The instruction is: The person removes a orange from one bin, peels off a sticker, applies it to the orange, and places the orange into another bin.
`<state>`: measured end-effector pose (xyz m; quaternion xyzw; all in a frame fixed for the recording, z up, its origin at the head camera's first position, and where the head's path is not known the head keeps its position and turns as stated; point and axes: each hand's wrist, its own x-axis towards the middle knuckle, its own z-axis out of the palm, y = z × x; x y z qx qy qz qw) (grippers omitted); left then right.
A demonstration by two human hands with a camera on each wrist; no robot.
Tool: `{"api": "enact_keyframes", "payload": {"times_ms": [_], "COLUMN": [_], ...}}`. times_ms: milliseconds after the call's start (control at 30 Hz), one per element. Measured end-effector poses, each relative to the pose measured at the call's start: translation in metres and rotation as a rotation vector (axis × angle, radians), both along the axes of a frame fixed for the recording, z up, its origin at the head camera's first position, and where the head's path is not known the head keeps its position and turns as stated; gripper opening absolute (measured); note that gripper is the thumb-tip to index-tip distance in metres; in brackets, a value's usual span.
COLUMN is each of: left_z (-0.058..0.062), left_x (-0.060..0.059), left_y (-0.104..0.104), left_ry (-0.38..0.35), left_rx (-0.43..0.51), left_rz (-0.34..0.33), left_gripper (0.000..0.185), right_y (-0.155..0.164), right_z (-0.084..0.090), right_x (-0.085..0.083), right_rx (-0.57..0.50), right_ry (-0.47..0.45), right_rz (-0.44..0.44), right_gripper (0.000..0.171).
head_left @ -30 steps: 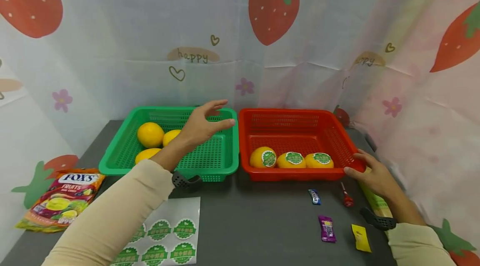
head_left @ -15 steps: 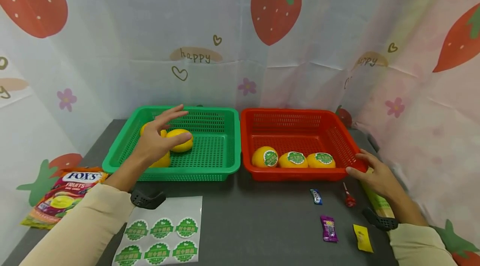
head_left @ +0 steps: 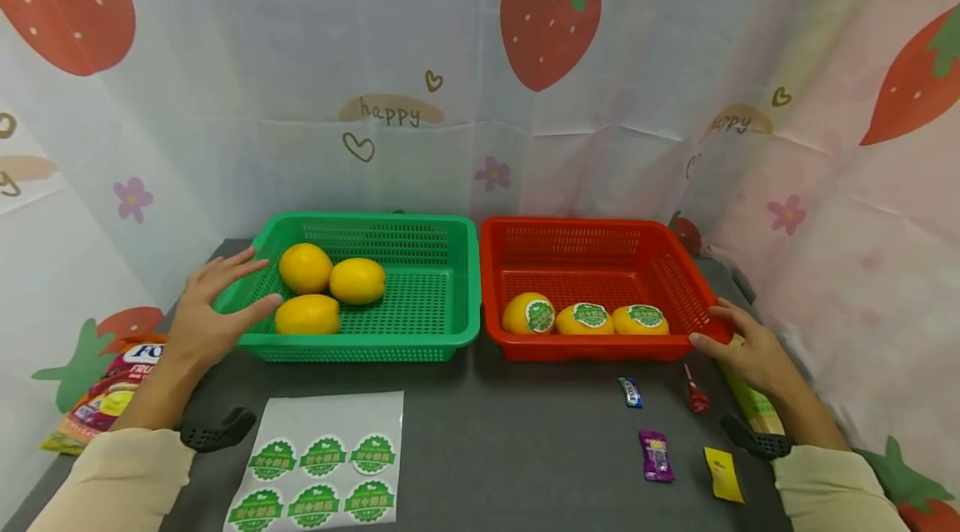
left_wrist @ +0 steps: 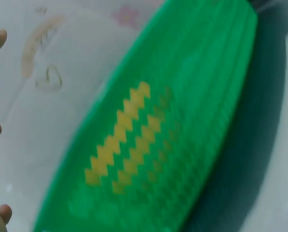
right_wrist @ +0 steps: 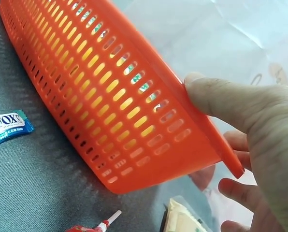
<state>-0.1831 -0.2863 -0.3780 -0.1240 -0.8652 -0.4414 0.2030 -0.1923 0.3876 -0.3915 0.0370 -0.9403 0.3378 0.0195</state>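
Strawberry-print sheets wall in your dark bench (head_left: 480, 440). Three labelled lemons (head_left: 584, 319) already sit in the red basket (head_left: 600, 348), whose corner your right hand (head_left: 750, 357) grips. Three bare lemons (head_left: 330, 292) wait in the green basket (head_left: 420, 344); your left hand (head_left: 206, 319) is spread loosely at its left edge, grasping nothing. Six stickers remain on the sheet (head_left: 318, 465), so about half looks done.

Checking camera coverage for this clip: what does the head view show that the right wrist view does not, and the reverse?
Only the head view shows the green basket, its three plain lemons, the sticker sheet and the left hand. Only the right wrist view shows the thumb pressed on the rim. Both show the red basket and the right hand gripping its corner.
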Motion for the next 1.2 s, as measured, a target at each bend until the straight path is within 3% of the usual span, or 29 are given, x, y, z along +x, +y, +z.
{"api": "enact_keyframes", "payload": {"times_ms": [200, 367, 567, 733, 1000, 1200], "left_z": [-0.024, -0.043, -0.049, -0.051, -0.052, -0.051], "left_x": [0.004, 0.002, 0.000, 0.001, 0.004, 0.002], "left_y": [-0.029, -0.039, -0.040, -0.038, -0.035, -0.030], "left_ry": [-0.102, -0.125, -0.091, -0.085, -0.120, -0.130], "left_rx": [-0.056, -0.137, -0.156, -0.146, -0.077, -0.075], "left_rz": [0.055, 0.078, 0.122, 0.127, 0.110, 0.118], "left_gripper": [0.056, 0.055, 0.060, 0.059, 0.060, 0.062], "right_y": [-0.006, -0.035, -0.090, -0.136, -0.201, -0.249], "right_z": [0.010, 0.046, 0.092, 0.114, 0.122, 0.112], "right_x": [-0.004, -0.007, -0.010, -0.017, -0.040, -0.064], "right_rx": [-0.013, -0.062, -0.132, -0.192, -0.263, -0.319], "right_ry": [0.006, 0.076, 0.126, 0.143, 0.151, 0.041], "right_rz": [-0.013, -0.011, 0.108, 0.212, 0.358, 0.428], "right_gripper": [0.078, 0.080, 0.077, 0.074, 0.072, 0.072]}}
